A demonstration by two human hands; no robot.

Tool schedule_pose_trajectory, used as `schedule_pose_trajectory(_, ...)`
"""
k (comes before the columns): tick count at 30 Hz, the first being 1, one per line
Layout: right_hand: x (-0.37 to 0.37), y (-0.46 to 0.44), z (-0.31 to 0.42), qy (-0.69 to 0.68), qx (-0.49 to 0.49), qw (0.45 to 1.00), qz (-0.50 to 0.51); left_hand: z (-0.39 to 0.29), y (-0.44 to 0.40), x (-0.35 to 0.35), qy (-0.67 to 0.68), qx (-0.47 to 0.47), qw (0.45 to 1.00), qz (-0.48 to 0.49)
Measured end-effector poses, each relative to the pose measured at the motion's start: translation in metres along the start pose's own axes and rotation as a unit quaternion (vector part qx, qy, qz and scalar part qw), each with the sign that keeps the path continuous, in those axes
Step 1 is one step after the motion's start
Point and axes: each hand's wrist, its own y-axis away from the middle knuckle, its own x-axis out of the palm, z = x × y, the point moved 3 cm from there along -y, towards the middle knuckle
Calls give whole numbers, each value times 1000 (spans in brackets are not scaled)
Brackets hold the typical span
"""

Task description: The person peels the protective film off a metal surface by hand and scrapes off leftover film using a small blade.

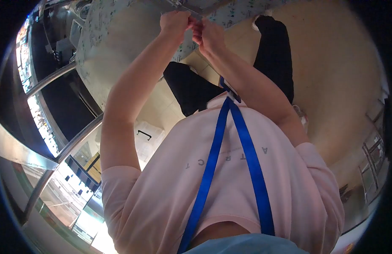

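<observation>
Metal piece (191, 7), one, near two hands (175, 21)

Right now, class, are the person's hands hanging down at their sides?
No, the left hand and the right hand reach forward, close together.

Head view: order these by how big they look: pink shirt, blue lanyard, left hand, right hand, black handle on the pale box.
Pink shirt
Blue lanyard
Left hand and right hand: too alike to rank
Black handle
</observation>
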Motion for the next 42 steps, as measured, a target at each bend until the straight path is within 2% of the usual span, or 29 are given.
schedule_pose_trajectory(4, 0, -3, 14, -11, -2, 1000, 10, -5, -16, 12, -59, 6, 998, 35)
schedule_pose_trajectory(7, 0, -8, 18, -7, -10, 1000, 11, -6, -14, 18, 20, -27, 998, -48)
schedule_pose_trajectory(10, -2, -4, 13, 8, -13, 1000, -3, -5, -16, 12, -123, 34, 991, 45)
schedule_pose_trajectory(13, 1, 0, 7, 18, -8, 1000, -17, 2, -2, -3, -22, -47, 999, 7)
schedule_pose_trajectory(15, -1, -2, 5, 5, -13, 1000, -9, 16, -28, -10, -231, 109, 965, 61)
schedule_pose_trajectory(17, -4, -14, 8, -25, -41, 999, 21, 33, -56, -8, -343, 211, 912, 74)
schedule_pose_trajectory(18, -4, -14, 13, -19, -37, 999, 20, 37, -70, -3, -357, 239, 901, 61)
schedule_pose_trajectory(20, 1, -10, 26, -8, -27, 999, 19, 25, -62, 5, -278, 162, 947, 16)
schedule_pose_trajectory(21, 2, -6, 27, 9, -24, 1000, 3, 2, -29, 11, -181, 51, 982, -18)
schedule_pose_trajectory(22, 3, -4, 27, 26, -22, 999, -11, -8, -10, 15, -79, -60, 994, -51)
schedule_pose_trajectory(25, 1, -5, 26, 41, -40, 998, -25, -7, -7, 17, 30, -24, 998, -43)
schedule_pose_trajectory(28, 0, -12, 27, 56, -29, 998, -7, -13, -3, 20, -29, -77, 993, -82)
schedule_pose_trajectory(31, -3, -15, 27, 74, -34, 997, -6, -4, -13, 21, 68, -47, 992, -94)
schedule_pose_trajectory(34, -3, -18, 27, 74, -42, 996, -17, 0, -21, 21, 45, -73, 990, -112)
schedule_pose_trajectory(37, -2, -20, 30, 75, -33, 996, -32, 0, -25, 23, 71, -58, 994, -63)
schedule_pose_trajectory(42, 1, -20, 36, 87, -27, 995, -42, -10, -17, 26, 59, -63, 993, -83)
